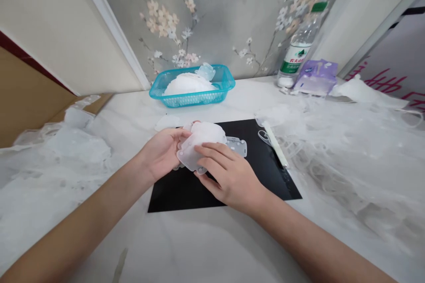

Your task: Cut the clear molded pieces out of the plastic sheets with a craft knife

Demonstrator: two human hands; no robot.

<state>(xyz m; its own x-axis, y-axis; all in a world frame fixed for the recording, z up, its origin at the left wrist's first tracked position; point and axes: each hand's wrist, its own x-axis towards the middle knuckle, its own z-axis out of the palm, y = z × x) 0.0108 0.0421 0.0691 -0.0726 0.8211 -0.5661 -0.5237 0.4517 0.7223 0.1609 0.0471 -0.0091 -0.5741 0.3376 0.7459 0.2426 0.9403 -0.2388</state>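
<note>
Centrally, both hands meet over a black mat (186, 190) on the bench (199, 243).

Left hand (162, 152): half closed. The thumb lies on top of a clear plate (189, 155) at its left edge. The other fingers curl beneath and are hidden.

Right hand (229, 177): fingers extended and held close together, pressed flat on the upper face of the plate. The thumb sits at the plate's lower edge, so the plate is pinched between thumb and fingers.

Hidden or unclear:
- The underside of the plate and the left fingertips are covered.
- Whether the plate is joined to the white cup (207, 132) just behind it, or only touches it, cannot be told.
- Heaps of clear film (348, 150) at right and left of the frame blur into the pale bench; single pieces cannot be made out.
- Both forearms are cut off at the lower edge.

Plate: translucent, milky, with rounded corners and small holes near the rim, held slightly above the mat at frame centre. The cup is domed, white and matt.

A second plate (237, 146) lies flat on the mat just right of the cup. A white stick (277, 148) lies at the mat's right edge. A teal basket (229, 80) with white cups stands at upper centre. A bottle (299, 55) and a purple pack (315, 77) stand at upper right.
</note>
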